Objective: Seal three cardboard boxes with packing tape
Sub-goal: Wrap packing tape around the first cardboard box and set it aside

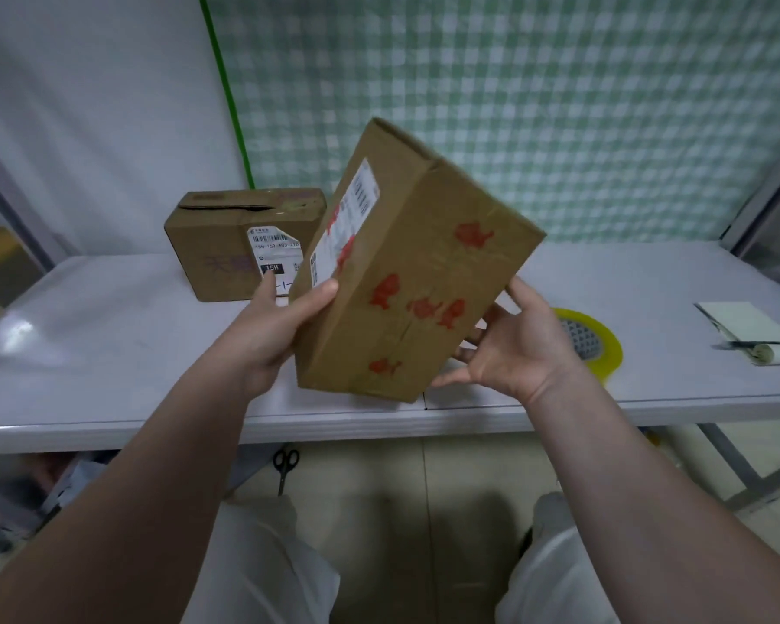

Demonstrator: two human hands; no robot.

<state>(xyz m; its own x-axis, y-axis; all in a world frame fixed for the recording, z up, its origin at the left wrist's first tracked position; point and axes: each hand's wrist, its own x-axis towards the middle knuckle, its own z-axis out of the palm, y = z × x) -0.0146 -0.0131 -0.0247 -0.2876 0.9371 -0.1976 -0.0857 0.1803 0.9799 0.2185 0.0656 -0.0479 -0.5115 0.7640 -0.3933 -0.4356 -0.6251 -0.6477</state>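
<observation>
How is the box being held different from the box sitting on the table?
The held box is tilted in the air, gripped by the left hand; the table box sits flat on the table. The held box has red marks; the table box has purple writing. Both are brown cardboard with white labels.

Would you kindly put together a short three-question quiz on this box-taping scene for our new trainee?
1. True or false: the tape roll lies on the table, just beyond the right hand.
2. Where are the scissors? A) on the table B) down below the table's front edge C) in the person's grip
3. Fill in: the thumb lying on the label side of the tilted box belongs to the ____ hand.
Key: 1 true; 2 B; 3 left hand.
</observation>
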